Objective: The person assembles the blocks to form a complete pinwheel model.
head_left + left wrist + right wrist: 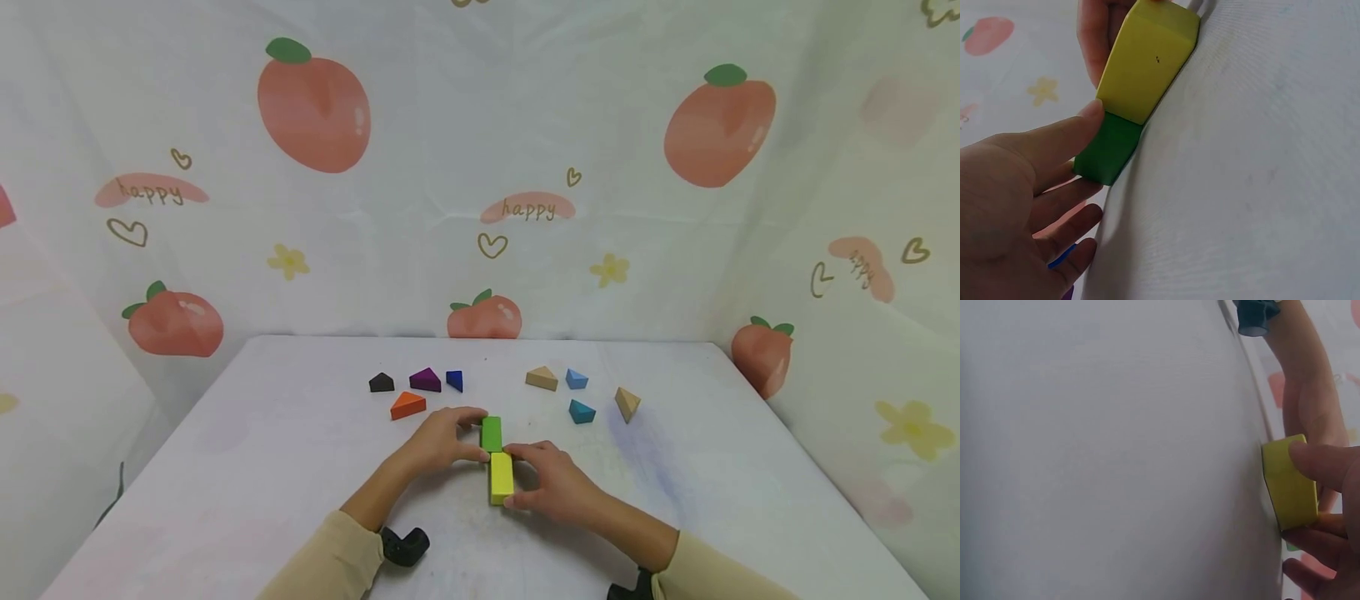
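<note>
Near the middle of the table, a green block (491, 434) and a yellow block (502, 479) lie end to end, touching, the yellow one closer to me and slightly to the right. My left hand (438, 439) holds the green block between thumb and index finger; its other fingers are spread in the left wrist view, where the green block (1110, 147) meets the yellow block (1150, 62). With thumb at the near end and fingers at the far end, my right hand (558, 483) grips the yellow block. The right wrist view shows the thumb on the yellow block (1291, 487).
Behind the left hand lie a black block (382, 382), a purple block (425, 380), a blue block (454, 380) and an orange block (408, 405). Farther right are tan blocks (542, 378), a light blue block (577, 379) and a teal block (581, 412). A printed curtain (420, 275) hangs behind.
</note>
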The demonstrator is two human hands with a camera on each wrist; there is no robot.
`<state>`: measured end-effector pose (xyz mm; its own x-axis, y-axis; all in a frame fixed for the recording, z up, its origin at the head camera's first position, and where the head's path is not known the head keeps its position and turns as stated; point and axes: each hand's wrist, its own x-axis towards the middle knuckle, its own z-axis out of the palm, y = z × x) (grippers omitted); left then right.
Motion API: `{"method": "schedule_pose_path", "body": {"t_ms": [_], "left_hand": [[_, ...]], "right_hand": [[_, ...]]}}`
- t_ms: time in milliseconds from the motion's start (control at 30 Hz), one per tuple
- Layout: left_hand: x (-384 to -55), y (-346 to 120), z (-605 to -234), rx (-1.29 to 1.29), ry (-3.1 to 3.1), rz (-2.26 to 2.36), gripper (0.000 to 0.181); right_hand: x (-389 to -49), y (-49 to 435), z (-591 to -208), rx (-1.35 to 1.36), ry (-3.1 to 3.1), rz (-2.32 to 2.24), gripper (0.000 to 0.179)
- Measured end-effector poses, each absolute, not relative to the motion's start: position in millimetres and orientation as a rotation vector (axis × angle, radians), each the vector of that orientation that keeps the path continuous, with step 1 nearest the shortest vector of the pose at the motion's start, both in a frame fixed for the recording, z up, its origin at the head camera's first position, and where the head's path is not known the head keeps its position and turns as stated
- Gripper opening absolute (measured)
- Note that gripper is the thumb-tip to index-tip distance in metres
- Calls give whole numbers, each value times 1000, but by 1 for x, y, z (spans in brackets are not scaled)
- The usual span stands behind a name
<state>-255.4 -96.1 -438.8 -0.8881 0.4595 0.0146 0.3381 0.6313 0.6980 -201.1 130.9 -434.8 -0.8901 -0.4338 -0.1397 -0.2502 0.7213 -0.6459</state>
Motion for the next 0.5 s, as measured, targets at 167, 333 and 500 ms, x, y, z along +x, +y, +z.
{"method": "schedule_pose_path", "body": {"t_ms": [167, 333, 500], "left_hand": [[-259, -100, -438, 700, 2626, 1091, 62], [-261, -103, -437, 756, 2585, 1116, 58], [-262, -103, -439, 750, 2569, 1147, 58]], "right_hand": [[-200, 130, -436, -533, 2663, -940, 73], [-197, 129, -434, -506, 2658, -961, 79], [-193, 126, -432, -484, 2644, -985, 80]]}}
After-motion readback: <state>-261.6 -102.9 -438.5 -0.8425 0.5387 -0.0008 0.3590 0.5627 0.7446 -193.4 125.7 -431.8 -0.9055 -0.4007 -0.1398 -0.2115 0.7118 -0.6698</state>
